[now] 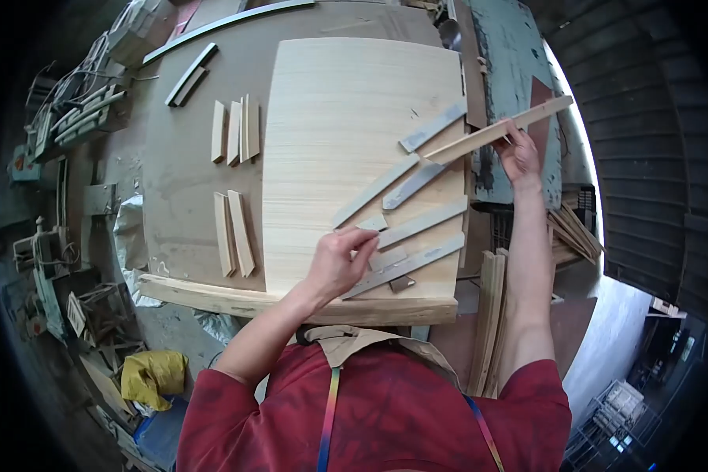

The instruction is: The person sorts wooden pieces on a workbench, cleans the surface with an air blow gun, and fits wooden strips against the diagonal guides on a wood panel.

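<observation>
Notably, at the far left of the bench (181, 181) lay two groups of short curved wood pieces (235, 131), one above the other, clear of the pale wood panel (330, 134) beside them. Further right, the left hand (338, 259) rested on the panel's lower part, its fingers curled down onto a small grey strip (388, 259) among several long grey strips (422, 223) spread diagonally. At the right edge, the right hand (518, 151) gripped a long pale wooden slat (499, 130) near its middle, fingers closed around it, the slat angled over the panel's upper right corner.
</observation>
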### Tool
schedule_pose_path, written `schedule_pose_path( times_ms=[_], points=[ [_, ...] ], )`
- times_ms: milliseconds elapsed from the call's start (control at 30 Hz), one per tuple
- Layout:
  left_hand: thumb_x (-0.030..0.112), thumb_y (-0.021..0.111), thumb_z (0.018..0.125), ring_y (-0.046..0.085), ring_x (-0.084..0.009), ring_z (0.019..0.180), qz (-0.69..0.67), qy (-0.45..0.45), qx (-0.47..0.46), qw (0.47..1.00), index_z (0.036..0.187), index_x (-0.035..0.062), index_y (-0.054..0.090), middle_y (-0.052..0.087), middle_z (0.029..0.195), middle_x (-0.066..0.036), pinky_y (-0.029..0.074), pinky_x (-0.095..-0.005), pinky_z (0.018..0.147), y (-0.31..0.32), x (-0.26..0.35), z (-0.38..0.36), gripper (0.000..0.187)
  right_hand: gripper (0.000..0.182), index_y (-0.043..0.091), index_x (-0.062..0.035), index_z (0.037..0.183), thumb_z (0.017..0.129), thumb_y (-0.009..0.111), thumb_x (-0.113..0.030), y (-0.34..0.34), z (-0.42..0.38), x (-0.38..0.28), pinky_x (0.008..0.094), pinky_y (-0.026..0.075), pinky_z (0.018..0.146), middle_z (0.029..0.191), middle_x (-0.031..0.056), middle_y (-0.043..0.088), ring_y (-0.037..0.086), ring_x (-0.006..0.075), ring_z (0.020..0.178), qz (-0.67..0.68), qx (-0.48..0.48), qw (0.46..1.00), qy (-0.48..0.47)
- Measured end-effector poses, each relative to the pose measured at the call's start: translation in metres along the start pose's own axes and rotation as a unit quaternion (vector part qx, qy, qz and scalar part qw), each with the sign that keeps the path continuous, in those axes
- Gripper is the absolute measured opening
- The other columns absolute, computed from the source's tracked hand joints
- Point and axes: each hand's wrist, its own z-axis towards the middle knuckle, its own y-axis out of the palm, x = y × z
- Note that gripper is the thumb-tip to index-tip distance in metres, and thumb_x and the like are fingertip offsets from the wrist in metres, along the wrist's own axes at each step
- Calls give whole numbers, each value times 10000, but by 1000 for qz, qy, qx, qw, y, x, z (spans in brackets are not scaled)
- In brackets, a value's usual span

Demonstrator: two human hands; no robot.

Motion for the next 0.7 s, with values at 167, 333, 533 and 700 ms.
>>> schedule_pose_path(
  times_ms=[167, 333, 533, 700],
  points=[
    [70, 728, 941, 725, -318, 732, -33, 26, -79, 996, 1033, -4, 767, 733, 879, -177, 568, -377, 638, 32, -3, 8, 124, 252, 666, -35, 1193, 1032, 697, -226, -11, 12, 0, 410, 562, 909, 1099, 77, 701, 671, 222, 1026, -3, 28, 1000, 0],
    [69, 729, 940, 724, -317, 734, -54, 41, -102, 992, 1026, -10, 763, 733, 889, -175, 566, -381, 637, 37, -2, 14, 122, 244, 666, -31, 1193, 1024, 706, -202, -15, 24, 6, 418, 569, 905, 1108, 77, 700, 674, 226, 1030, 4, 29, 1000, 2],
    [46, 734, 938, 745, -246, 769, -21, 8, -61, 998, 1076, -15, 771, 766, 905, -164, 575, -332, 708, 21, -2, 49, 156, 222, 692, -31, 1169, 1036, 688, -209, -12, 30, 5, 423, 563, 975, 1107, 72, 707, 677, 232, 1049, 0, 45, 999, 6],
    [47, 731, 950, 746, -231, 796, -14, -28, -20, 999, 1078, -25, 767, 763, 902, -157, 575, -325, 740, 5, 5, 74, 152, 241, 689, -12, 1182, 1049, 666, -211, -2, 36, 1, 425, 581, 967, 1106, 80, 721, 704, 232, 1035, -30, 20, 999, 14]
  ],
)
